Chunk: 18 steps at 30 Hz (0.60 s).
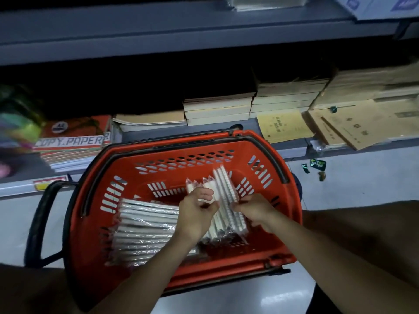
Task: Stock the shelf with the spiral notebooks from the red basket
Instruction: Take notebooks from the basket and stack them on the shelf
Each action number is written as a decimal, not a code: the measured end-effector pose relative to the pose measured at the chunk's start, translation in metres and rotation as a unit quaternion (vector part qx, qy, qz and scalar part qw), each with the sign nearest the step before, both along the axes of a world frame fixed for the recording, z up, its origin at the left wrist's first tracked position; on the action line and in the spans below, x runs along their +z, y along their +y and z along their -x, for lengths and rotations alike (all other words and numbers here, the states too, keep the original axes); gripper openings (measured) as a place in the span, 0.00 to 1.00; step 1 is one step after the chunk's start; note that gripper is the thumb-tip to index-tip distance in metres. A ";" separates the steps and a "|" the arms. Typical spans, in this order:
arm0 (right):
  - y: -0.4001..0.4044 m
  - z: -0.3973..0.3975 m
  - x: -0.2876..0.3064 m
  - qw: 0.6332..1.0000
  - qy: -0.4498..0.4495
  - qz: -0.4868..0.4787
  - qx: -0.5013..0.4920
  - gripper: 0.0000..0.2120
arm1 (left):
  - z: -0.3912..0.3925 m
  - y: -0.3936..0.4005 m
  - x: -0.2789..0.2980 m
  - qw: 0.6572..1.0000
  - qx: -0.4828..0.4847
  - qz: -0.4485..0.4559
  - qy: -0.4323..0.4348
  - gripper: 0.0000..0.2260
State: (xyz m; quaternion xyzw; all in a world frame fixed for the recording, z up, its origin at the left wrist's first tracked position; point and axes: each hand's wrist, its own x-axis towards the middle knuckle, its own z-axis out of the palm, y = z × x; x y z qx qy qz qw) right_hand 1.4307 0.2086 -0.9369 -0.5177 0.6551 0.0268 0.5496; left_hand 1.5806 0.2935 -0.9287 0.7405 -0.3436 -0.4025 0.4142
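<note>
Inside red basket [158, 159]: wrapped spiral notebooks [145, 225]

basket [179, 155]: red, black handles | notebooks [145, 225]: white | shelf [158, 30]: grey

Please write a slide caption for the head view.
Both hands gather wrapped spiral notebooks inside the red basket.

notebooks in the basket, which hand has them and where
Both: left hand and right hand grip a bunch of wrapped notebooks around its middle, on opposite sides.
</note>
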 end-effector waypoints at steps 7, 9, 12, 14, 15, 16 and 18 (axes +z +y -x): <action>-0.003 0.001 0.007 0.986 0.086 0.102 0.099 0.14 | 0.007 -0.004 -0.001 0.998 0.003 -0.042 0.039 0.10; -0.003 0.001 0.015 0.979 0.120 0.125 0.110 0.14 | 0.010 -0.004 0.002 0.996 0.015 -0.046 0.075 0.10; 0.001 -0.001 0.043 0.968 0.142 0.175 0.114 0.18 | 0.016 -0.007 0.022 0.986 0.021 -0.066 0.153 0.06; 0.006 -0.007 0.068 0.956 0.141 0.225 0.121 0.19 | 0.021 -0.012 0.046 0.957 0.025 -0.090 0.276 0.06; 0.011 -0.011 0.083 0.949 0.138 0.253 0.125 0.19 | 0.023 -0.015 0.059 0.937 0.016 -0.098 0.335 0.09; 0.016 -0.016 0.098 0.937 0.142 0.285 0.141 0.18 | 0.023 -0.018 0.073 0.925 0.000 -0.094 0.368 0.13; 0.029 -0.024 0.128 0.900 0.163 0.358 0.186 0.16 | 0.021 -0.022 0.096 0.919 -0.025 -0.061 0.389 0.18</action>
